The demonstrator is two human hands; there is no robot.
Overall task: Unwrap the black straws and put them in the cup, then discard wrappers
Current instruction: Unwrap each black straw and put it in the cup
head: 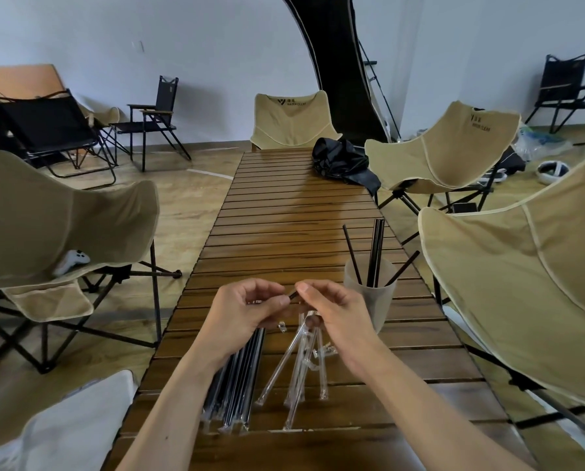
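Black, still-wrapped straws [236,379] lie bundled on the slatted desk [284,212] below the left hand [250,309], whose grip curls round one wrapped straw. Its bare black tip [293,295] pokes out between the hands. Empty clear wrappers [301,362] lie scattered under the right hand [332,316], whose thumb and fingers pinch close beside that tip. Farther right, the frosted cup [369,294] holds several unwrapped straws. Such a straw looks light and thin, its film slippery; I'd pinch the exposed end firmly and pull straight.
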